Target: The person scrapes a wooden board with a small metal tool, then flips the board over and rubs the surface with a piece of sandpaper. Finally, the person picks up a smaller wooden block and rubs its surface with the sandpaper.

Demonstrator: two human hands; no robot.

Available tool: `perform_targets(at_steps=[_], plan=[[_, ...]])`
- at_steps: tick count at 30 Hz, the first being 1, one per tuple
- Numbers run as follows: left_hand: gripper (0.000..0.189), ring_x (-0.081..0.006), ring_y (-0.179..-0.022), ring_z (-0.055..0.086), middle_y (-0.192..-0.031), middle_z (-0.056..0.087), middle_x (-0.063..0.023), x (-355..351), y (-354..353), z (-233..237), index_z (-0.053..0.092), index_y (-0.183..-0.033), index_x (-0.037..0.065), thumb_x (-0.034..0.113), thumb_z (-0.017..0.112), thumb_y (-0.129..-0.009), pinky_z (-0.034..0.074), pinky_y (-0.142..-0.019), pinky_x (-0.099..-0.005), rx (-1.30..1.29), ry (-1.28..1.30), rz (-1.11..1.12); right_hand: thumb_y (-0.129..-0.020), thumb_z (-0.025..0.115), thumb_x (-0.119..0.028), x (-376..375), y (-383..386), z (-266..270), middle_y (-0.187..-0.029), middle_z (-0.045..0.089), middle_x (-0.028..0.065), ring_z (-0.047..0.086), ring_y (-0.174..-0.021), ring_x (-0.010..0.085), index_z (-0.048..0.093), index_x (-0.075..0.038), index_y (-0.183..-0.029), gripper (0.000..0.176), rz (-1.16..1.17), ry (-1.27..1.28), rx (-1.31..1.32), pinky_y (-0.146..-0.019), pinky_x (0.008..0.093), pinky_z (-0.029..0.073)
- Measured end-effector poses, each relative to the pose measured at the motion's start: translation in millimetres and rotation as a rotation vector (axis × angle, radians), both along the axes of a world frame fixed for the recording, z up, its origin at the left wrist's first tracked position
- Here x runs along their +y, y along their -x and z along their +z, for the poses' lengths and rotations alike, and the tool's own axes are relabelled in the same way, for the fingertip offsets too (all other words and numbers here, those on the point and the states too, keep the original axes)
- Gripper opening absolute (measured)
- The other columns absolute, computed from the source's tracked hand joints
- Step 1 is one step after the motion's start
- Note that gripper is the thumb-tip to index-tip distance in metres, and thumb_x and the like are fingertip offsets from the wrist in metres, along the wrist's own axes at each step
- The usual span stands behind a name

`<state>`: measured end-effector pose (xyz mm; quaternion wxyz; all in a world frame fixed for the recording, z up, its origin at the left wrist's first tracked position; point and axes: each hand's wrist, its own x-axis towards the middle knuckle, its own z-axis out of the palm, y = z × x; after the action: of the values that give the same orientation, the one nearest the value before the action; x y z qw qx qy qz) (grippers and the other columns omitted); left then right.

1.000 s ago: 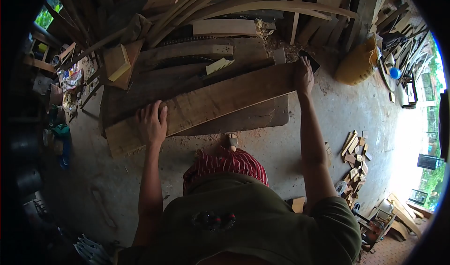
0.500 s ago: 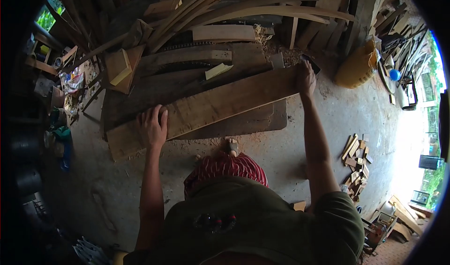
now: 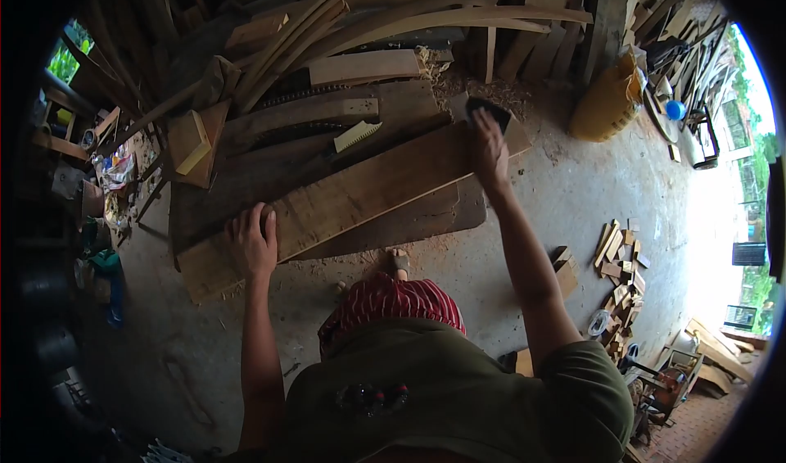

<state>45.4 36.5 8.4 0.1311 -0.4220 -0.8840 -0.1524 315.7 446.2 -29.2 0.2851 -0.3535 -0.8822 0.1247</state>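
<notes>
A long brown plank (image 3: pixel 360 194) lies slantwise across a dark wooden work surface (image 3: pixel 417 221). On the plank's left part rests my left hand (image 3: pixel 254 240), its thumb apart from the fingers. My right hand (image 3: pixel 490 150) is near the plank's right end, its fingers over a dark flat block (image 3: pixel 496 112) that lies against the plank's top. Beyond the plank, on the surface, is a yellow comb-edged piece (image 3: pixel 357 136). A curved board with small holes (image 3: pixel 315 113) lies behind it.
Long curved wood strips (image 3: pixel 426 22) spread across the back. A yellow sack (image 3: pixel 607 103) stands at the back right. Small wood offcuts (image 3: pixel 620 275) are piled on the floor at right. Wood shavings (image 3: pixel 509 99) lie behind the plank's right end.
My right hand has moved left along the plank with the dark block, showing the plank's right end. My left hand stays on the plank. The whole view has shifted slightly.
</notes>
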Motion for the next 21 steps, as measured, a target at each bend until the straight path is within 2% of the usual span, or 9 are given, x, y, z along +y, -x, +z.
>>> perform_targets(at_steps=[3, 5, 6, 7, 9, 13, 15, 19, 21], plan=[[0.032, -0.0329, -0.1, 0.059, -0.107, 0.066, -0.0109, -1.7, -0.8, -2.1, 0.062, -0.119, 0.011, 0.036, 0.053, -0.101, 0.04, -0.1, -0.049, -0.016, 0.006, 0.0, -0.094, 0.049, -0.007, -29.9, -1.1, 19.6, -0.145, 0.052, 0.0173, 0.047, -0.137, 0.0336, 0.056, -0.003, -0.136, 0.043, 0.105, -0.004, -0.083, -0.116, 0.043, 0.036], [0.032, -0.0327, -0.1, 0.059, -0.106, 0.066, -0.0109, -2.5, -2.0, -2.5, 0.062, -0.119, 0.011, 0.035, 0.053, -0.101, 0.04, -0.1, -0.049, -0.014, 0.0, -0.011, -0.093, 0.052, -0.009, 5.6, -2.6, 22.8, -0.144, 0.054, 0.0156, 0.049, -0.136, 0.0321, 0.058, -0.003, -0.134, 0.042, -0.008, -0.022, -0.081, -0.116, 0.0407, 0.037], [0.031, -0.0326, -0.099, 0.06, -0.106, 0.066, -0.011, -2.2, -3.2, -1.9, 0.063, -0.118, 0.011, 0.035, 0.054, -0.101, 0.04, -0.099, -0.049, -0.008, 0.004, 0.0, -0.092, 0.055, -0.01, 41.0, -3.3, 7.6, -0.139, 0.058, 0.0151, 0.053, -0.131, 0.0325, 0.061, -0.002, -0.129, 0.038, -0.077, -0.196, -0.102, -0.112, 0.0408, 0.041], [0.031, -0.0325, -0.099, 0.06, -0.106, 0.066, -0.0111, -1.3, -3.2, -1.1, 0.063, -0.118, 0.011, 0.035, 0.054, -0.1, 0.04, -0.099, -0.0489, 0.002, 0.004, 0.013, -0.091, 0.056, -0.01, 65.7, -2.3, 8.1, -0.133, 0.061, 0.0165, 0.056, -0.126, 0.0333, 0.063, -0.002, -0.121, 0.031, -0.12, -0.203, -0.146, -0.106, 0.0417, 0.045], [0.031, -0.0324, -0.099, 0.06, -0.106, 0.066, -0.0111, -0.9, -5.0, 0.2, 0.063, -0.118, 0.011, 0.035, 0.054, -0.1, 0.04, -0.099, -0.0489, 0.012, 0.005, 0.013, -0.089, 0.056, -0.009, 56.3, 15.4, 60.5, -0.128, 0.063, 0.0175, 0.058, -0.121, 0.0336, 0.065, -0.002, -0.112, 0.025, -0.333, 0.312, -0.394, -0.103, 0.0421, 0.046], [0.03, -0.0323, -0.1, 0.06, -0.106, 0.066, -0.0106, -2.3, 0.2, -5.6, 0.063, -0.117, 0.011, 0.035, 0.054, -0.1, 0.041, -0.099, -0.0485, -0.001, -0.015, 0.003, -0.09, 0.053, -0.007, 24.8, 4.6, 1.2, -0.131, 0.063, 0.0144, 0.057, -0.125, 0.0316, 0.064, -0.007, -0.124, 0.035, 0.015, -0.291, -0.191, -0.107, 0.0437, 0.044], [0.03, -0.0324, -0.1, 0.06, -0.106, 0.066, -0.0105, 0.5, -2.5, 0.8, 0.063, -0.117, 0.011, 0.035, 0.054, -0.1, 0.041, -0.099, -0.0485, 0.004, 0.007, 0.015, -0.091, 0.051, -0.006, 6.1, 5.8, 16.3, -0.132, 0.062, 0.0143, 0.055, -0.128, 0.0315, 0.064, -0.006, -0.125, 0.037, 0.022, -0.165, -0.139, -0.108, 0.0425, 0.043], [0.031, -0.0327, -0.101, 0.06, -0.106, 0.066, -0.0104, -0.3, -4.3, 2.2, 0.063, -0.117, 0.011, 0.035, 0.053, -0.1, 0.041, -0.1, -0.0487, 0.014, 0.015, 0.018, -0.092, 0.053, -0.01, 65.7, 19.1, 25.3, -0.12, 0.068, 0.0133, 0.062, -0.116, 0.0314, 0.068, -0.005, -0.108, 0.022, -0.089, -0.147, -0.292, -0.102, 0.044, 0.046], [0.031, -0.0328, -0.101, 0.06, -0.106, 0.066, -0.0106, -1.2, -5.3, 1.0, 0.062, -0.117, 0.011, 0.035, 0.054, -0.1, 0.041, -0.1, -0.0487, 0.023, 0.021, 0.023, -0.094, 0.051, -0.018, 60.1, 33.6, 62.0, -0.122, 0.067, 0.0152, 0.061, -0.118, 0.0334, 0.067, -0.005, -0.106, 0.024, -0.272, 0.238, -0.633, -0.1, 0.0445, 0.048]])
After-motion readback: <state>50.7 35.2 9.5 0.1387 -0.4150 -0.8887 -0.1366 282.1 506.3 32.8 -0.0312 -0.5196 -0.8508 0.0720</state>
